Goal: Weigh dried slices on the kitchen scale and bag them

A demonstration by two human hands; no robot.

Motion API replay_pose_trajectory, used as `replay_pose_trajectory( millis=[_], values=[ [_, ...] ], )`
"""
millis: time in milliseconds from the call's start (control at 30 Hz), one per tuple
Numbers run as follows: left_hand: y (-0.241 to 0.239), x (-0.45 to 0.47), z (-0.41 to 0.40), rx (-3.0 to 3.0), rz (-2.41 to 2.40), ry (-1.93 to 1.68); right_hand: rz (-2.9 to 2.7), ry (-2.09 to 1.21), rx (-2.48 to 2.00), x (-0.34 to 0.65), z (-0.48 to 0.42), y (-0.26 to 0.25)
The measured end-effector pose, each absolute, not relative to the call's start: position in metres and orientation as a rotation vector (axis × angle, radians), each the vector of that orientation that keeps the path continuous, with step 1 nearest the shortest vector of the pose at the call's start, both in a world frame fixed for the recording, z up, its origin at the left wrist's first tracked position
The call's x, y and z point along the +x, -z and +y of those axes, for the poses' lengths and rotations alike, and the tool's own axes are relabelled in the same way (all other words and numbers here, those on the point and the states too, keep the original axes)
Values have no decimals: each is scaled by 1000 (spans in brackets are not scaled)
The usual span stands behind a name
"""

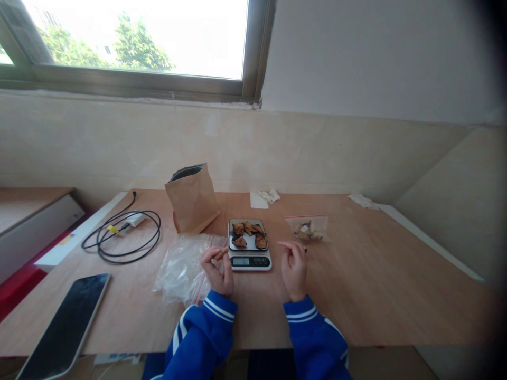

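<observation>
In my left hand (216, 273) a brown dried slice (222, 253) is pinched between thumb and fingers, just left of a kitchen scale (251, 262). Several similar brown dried slices (239, 241) lie spread on the scale's dark-rimmed platform, around a bare middle. My right hand (293, 269) hovers at the scale's right side, fingers half curled and the index finger pointing left, with no thing visible between the fingertips. A small dark bit (305, 249) shows at its outer edge; whether it touches the hand is unclear. Behind it lies a clear zip bag (317, 227) with brownish pieces inside.
Clear plastic zip bags (180, 269) lie left of my left hand. An open brown paper pouch (192, 200) stands behind them. Farther left are a coiled black cable (119, 258) and a large phone or tablet (67, 322). Crumpled tissue (269, 196) rests by the wall.
</observation>
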State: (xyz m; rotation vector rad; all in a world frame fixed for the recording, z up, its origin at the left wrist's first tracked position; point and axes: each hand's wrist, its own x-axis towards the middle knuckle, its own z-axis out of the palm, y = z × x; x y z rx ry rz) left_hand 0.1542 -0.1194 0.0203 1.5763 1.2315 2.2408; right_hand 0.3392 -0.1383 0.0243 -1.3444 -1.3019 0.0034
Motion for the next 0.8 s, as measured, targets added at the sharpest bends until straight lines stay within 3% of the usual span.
replay_pose_trajectory(
  millis=[167, 400, 800],
  values=[
    [-27, 152, -128, 1884, 1041, -2167, -1305, -68, -1298, 331, -151, -30],
    [-38, 158, -142, 2481, 762, -1866, -1535, -525, -1081, 290, -178, -39],
    [-34, 162, -146, 2418, 646, -1738, -1252, -613, -1296, 302, -181, -28]
  ],
)
